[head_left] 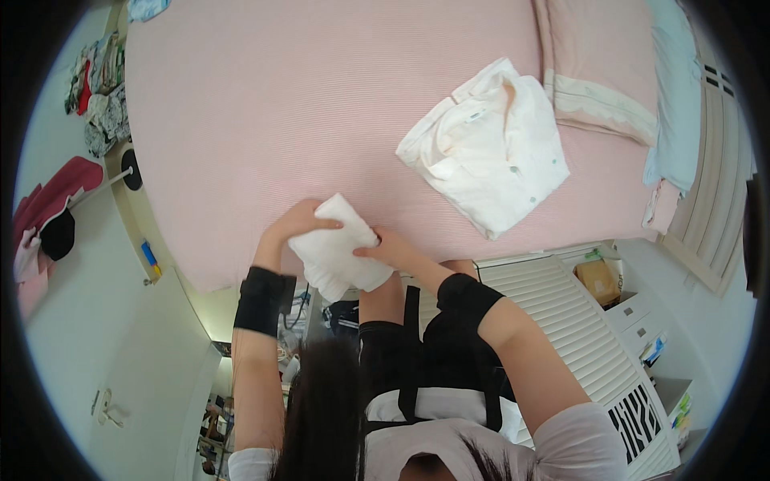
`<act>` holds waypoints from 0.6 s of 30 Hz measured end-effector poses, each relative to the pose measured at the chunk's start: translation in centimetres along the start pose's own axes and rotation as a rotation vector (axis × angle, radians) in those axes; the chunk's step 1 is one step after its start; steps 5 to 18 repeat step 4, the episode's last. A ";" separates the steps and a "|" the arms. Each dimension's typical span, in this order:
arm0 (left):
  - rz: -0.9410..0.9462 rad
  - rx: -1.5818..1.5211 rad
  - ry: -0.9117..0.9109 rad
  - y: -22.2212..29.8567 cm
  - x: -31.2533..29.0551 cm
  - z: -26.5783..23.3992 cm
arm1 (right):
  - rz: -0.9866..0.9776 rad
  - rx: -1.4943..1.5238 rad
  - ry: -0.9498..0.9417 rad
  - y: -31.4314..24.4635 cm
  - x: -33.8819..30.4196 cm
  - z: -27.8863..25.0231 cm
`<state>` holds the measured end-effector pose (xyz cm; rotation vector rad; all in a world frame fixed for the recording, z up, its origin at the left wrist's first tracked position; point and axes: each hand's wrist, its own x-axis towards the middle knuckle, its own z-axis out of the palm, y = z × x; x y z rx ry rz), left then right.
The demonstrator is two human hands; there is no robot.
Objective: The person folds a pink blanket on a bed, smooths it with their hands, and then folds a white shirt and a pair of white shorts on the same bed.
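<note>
A folded white cloth (341,250) is held between both my hands at the near edge of the bed. My left hand (303,220) grips its upper left side, fingers laid over the top. My right hand (389,248) pinches the right side, with the thumb on the near face. What kind of garment or cloth it is cannot be made out. Farther right on the bed lies a larger white garment (501,156), loosely folded, with small greenish marks and an opening along its upper part. Black bands wrap both my wrists.
The bed has a pink striped sheet (321,96). Pillows (605,72) rest at the far right. Clothes on a rack (60,200) hang at the left, near a white door (144,361). A white louvred panel (553,329) and shelves with a brown bag (598,282) stand at the right.
</note>
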<state>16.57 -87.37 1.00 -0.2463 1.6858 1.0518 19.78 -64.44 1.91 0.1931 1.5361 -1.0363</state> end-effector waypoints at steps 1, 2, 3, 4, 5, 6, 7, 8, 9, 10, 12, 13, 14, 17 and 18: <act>0.020 -0.086 0.010 0.2 -0.5 1.0 | -0.013 -0.031 -0.013 0.4 -0.5 -0.5; 0.024 -0.100 0.057 0.9 -0.8 1.9 | -0.026 -0.063 -0.025 0.9 -1.1 -1.1; 0.025 -0.117 0.100 1.5 -1.3 3.0 | -0.035 -0.092 -0.040 1.4 -2.0 -1.5; 0.026 -0.134 0.144 2.4 -1.8 3.9 | -0.037 -0.094 -0.031 1.7 -2.6 -2.3; 0.026 -0.134 0.144 2.4 -1.8 3.9 | -0.037 -0.094 -0.031 1.7 -2.6 -2.3; 0.026 -0.134 0.144 2.4 -1.8 3.9 | -0.037 -0.094 -0.031 1.7 -2.6 -2.3; 0.026 -0.134 0.144 2.4 -1.8 3.9 | -0.037 -0.094 -0.031 1.7 -2.6 -2.3; 0.026 -0.134 0.144 2.4 -1.8 3.9 | -0.037 -0.094 -0.031 1.7 -2.6 -2.3; 0.026 -0.134 0.144 2.4 -1.8 3.9 | -0.037 -0.094 -0.031 1.7 -2.6 -2.3; 0.026 -0.134 0.144 2.4 -1.8 3.9 | -0.037 -0.094 -0.031 1.7 -2.6 -2.3; 0.026 -0.134 0.144 2.4 -1.8 3.9 | -0.037 -0.094 -0.031 1.7 -2.6 -2.3; 0.026 -0.134 0.144 2.4 -1.8 3.9 | -0.037 -0.094 -0.031 1.7 -2.6 -2.3; 0.026 -0.134 0.144 2.4 -1.8 3.9 | -0.037 -0.094 -0.031 1.7 -2.6 -2.3; 0.026 -0.134 0.144 2.4 -1.8 3.9 | -0.037 -0.094 -0.031 1.7 -2.6 -2.3; 0.026 -0.134 0.144 2.4 -1.8 3.9 | -0.037 -0.094 -0.031 1.7 -2.6 -2.3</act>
